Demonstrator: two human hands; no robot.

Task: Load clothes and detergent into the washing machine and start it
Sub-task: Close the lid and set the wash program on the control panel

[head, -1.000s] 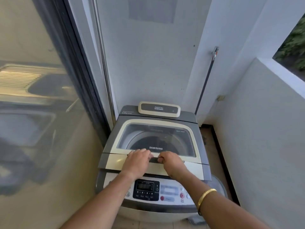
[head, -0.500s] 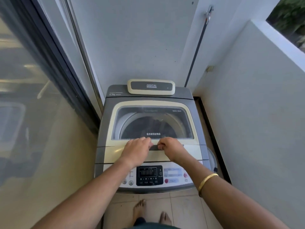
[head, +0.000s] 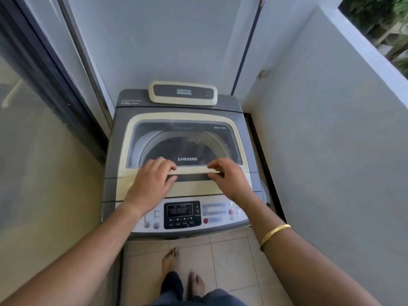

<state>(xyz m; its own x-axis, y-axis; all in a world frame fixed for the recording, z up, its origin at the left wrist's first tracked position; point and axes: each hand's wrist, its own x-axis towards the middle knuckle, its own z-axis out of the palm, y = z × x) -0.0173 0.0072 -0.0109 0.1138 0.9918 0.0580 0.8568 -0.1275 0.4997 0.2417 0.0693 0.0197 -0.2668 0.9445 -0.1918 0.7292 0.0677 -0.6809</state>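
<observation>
Grey and cream plastic make up the top-loading washing machine (head: 183,164) standing in a narrow balcony nook, its back against the rear wall and its right side near a low white parapet wall (head: 331,133). A person stands barefoot on the tiled floor (head: 229,261) at the machine's front edge, both arms stretched over the control panel (head: 185,215), whose display is lit. The left hand (head: 152,184) and the right hand (head: 227,177) sit side by side but apart at the front edge of the lid (head: 183,127), fingers curled over the cream strip above the dark handle recess, thumbs below it. Whether either hand truly clamps the strip cannot be told. The lid lies flat and closed; through its tinted window (head: 185,142), marked with the maker's name, dark laundry shows dimly inside the drum. A cream-rimmed grey panel reading "DIGITAL" (head: 183,92) runs along the machine's rear edge. A gold bangle (head: 273,236) circles the right forearm. A glass sliding door (head: 39,151) fills the left side. A dark rod (head: 247,47) leans in the back right corner.
</observation>
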